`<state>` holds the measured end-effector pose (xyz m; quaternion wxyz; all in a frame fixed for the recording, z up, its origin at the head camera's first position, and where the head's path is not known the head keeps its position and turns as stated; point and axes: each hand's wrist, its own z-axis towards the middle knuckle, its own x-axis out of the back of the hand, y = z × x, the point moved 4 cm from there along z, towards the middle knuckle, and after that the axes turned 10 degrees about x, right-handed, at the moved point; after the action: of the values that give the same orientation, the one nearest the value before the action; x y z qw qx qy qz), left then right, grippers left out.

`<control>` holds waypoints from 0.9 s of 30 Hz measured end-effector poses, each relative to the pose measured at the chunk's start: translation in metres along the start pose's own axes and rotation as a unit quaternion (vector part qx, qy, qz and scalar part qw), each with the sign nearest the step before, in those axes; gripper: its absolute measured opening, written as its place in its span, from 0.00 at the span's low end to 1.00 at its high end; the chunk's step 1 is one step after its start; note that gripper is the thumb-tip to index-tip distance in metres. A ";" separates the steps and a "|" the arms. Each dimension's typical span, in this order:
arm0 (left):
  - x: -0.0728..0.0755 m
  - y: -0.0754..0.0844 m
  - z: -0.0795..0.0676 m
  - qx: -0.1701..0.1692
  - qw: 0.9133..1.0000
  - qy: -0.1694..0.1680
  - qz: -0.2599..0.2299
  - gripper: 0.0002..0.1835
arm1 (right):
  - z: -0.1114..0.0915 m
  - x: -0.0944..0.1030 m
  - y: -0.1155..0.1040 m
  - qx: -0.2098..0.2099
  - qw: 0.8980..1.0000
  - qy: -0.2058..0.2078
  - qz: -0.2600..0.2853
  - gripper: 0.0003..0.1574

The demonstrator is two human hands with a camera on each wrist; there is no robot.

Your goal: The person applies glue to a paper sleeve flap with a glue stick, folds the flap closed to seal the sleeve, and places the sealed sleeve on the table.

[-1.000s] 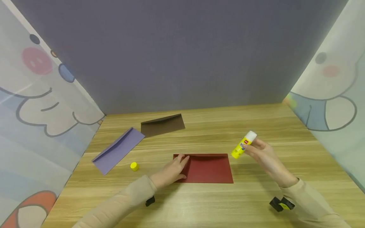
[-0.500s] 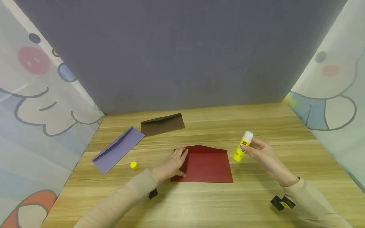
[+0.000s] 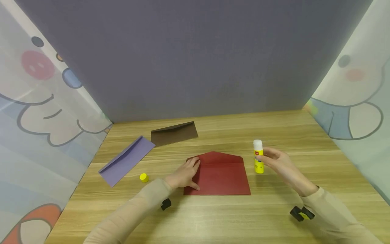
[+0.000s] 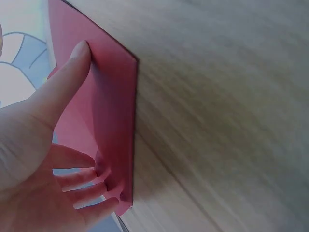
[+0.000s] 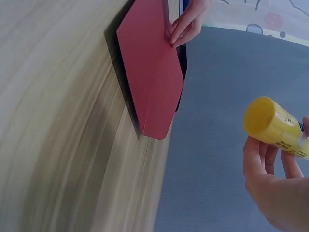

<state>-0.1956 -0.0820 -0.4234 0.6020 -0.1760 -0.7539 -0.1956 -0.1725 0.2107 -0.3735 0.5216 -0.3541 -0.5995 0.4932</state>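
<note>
Red envelope (image 3: 223,179), seen from the head, lay on the wooden table (image 3: 213,220) with its long axis running left to right before the person and its flap (image 3: 214,158) unfolded on the far side. The left hand (image 3: 183,174) rested on its left end, fingers extended, thumb spread away from them. Just beside the right end, the right hand (image 3: 281,166) pinched the glue stick (image 3: 259,167), which stood nearly upright, white end up, so the 2 long axes crossed in direction. Of the 2 hands, the right was nearer the flap's uncovered right corner, which lay to its left. Left of the left hand sat 1 yellow cap (image 3: 144,177); a purple envelope (image 3: 128,161) and a brown envelope (image 3: 175,134) lay beyond.

From the left wrist, the thumb touched the red face near 1 corner, with 4 fingers bearing on it farther along.

From the right wrist, the stick's yellow base faced the camera, held clear of the red envelope; the grip was partly cut off, so its firmness could not be told.
</note>
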 end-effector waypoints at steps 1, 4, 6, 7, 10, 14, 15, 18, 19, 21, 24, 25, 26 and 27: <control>0.000 0.000 0.000 0.001 1.000 -0.005 -0.003 0.55 | 0.001 0.000 0.000 0.001 1.000 0.000 -0.007 0.35; -0.001 -0.001 0.001 0.002 1.000 -0.013 -0.009 0.55 | 0.002 -0.001 -0.003 0.012 1.000 -0.003 -0.022 0.35; -0.001 -0.001 0.001 0.003 1.000 -0.019 -0.015 0.55 | 0.003 -0.002 -0.005 0.022 0.999 -0.007 -0.035 0.34; -0.001 -0.001 0.002 0.003 1.000 -0.020 -0.016 0.55 | 0.004 -0.003 -0.006 0.029 0.999 -0.009 -0.040 0.34; -0.001 -0.001 0.003 0.002 1.000 -0.022 -0.022 0.55 | 0.006 -0.004 -0.008 0.047 0.997 -0.016 -0.065 0.32; 0.000 -0.001 0.005 -0.001 1.000 -0.026 -0.018 0.55 | 0.010 -0.007 -0.009 0.060 0.994 -0.032 -0.091 0.31; 0.000 -0.001 0.005 -0.001 1.000 -0.027 -0.015 0.55 | 0.011 -0.007 -0.010 0.063 0.992 -0.036 -0.098 0.31; 0.001 -0.001 0.006 -0.003 1.000 -0.028 -0.008 0.54 | 0.015 -0.009 -0.012 0.078 0.988 -0.045 -0.123 0.31; 0.001 -0.001 0.006 -0.003 1.000 -0.028 -0.005 0.54 | 0.016 -0.010 -0.013 0.086 0.986 -0.046 -0.134 0.31; 0.001 -0.001 0.006 -0.003 1.000 -0.030 -0.002 0.54 | 0.019 -0.013 -0.015 0.104 0.982 -0.044 -0.154 0.30; 0.000 -0.001 0.006 -0.003 1.000 -0.028 0.002 0.54 | 0.023 -0.018 -0.018 0.131 0.975 -0.033 -0.178 0.27; -0.001 -0.001 0.007 -0.003 1.000 -0.027 0.002 0.54 | 0.024 -0.019 -0.019 0.142 0.972 -0.029 -0.186 0.26; -0.001 -0.002 0.007 -0.004 1.000 -0.027 0.001 0.54 | 0.025 -0.021 -0.020 0.151 0.969 -0.024 -0.192 0.25; -0.001 -0.002 0.007 -0.004 1.000 -0.026 0.001 0.54 | 0.025 -0.022 -0.021 0.161 0.967 -0.019 -0.199 0.23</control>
<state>-0.2019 -0.0801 -0.4260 0.5819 -0.1841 -0.7682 -0.1934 -0.1909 0.1788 -0.3582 0.6479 -0.1300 -0.5804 0.4758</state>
